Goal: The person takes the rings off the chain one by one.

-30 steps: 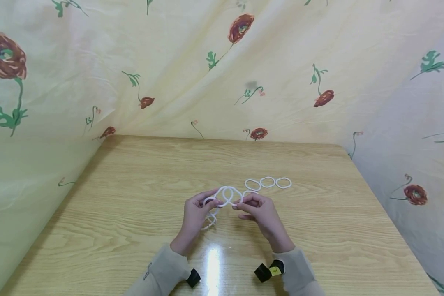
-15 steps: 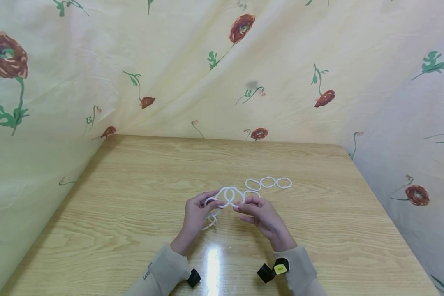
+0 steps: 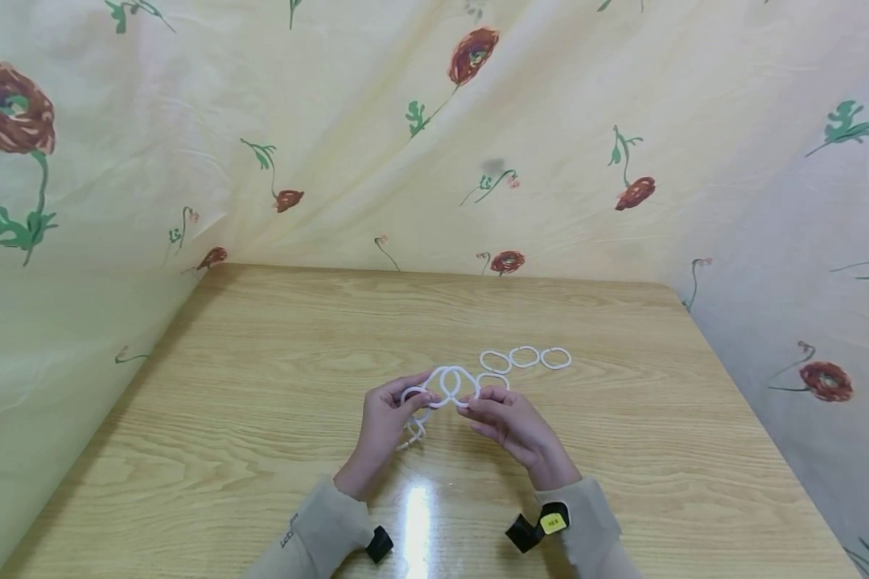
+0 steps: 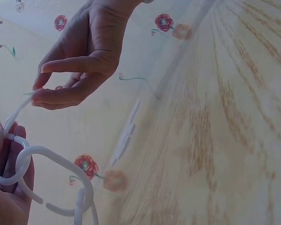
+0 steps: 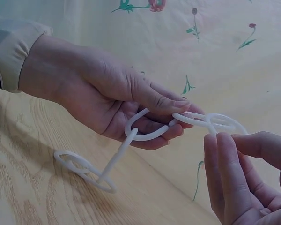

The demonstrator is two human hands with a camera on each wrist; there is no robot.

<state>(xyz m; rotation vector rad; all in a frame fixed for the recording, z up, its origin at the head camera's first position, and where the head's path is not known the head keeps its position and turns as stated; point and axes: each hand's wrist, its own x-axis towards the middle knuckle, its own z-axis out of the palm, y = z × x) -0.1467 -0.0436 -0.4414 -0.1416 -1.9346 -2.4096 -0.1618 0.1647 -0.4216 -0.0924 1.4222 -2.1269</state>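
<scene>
Between finger and thumb, my left hand (image 3: pixel 387 414) grips one end of a chain of white plastic links (image 5: pixel 114 159). The lower links dangle below the palm, close over the table. My right hand (image 3: pixel 517 426) pinches a white oval link (image 3: pixel 478 388) at its lower edge. In the head view this link overlaps the link coming out of the left hand, the two crossing midway between the hands. Seen in the right wrist view, the right fingertips (image 5: pixel 225 140) stand right at the link. The left hand's palm and fingers (image 5: pixel 152 124) lie behind the chain.
Several loose white links lie on the wooden table (image 3: pixel 297 338) just beyond the right hand, among them a rightmost link (image 3: pixel 570 358). Flower-printed cloth (image 3: pixel 376 161) hangs behind the table and along both sides. Each wrist carries a small black camera (image 3: pixel 379 544).
My right hand has shifted slightly right, its wrist turning a little, with the pinched link in it. The left hand and its chain have barely moved.
</scene>
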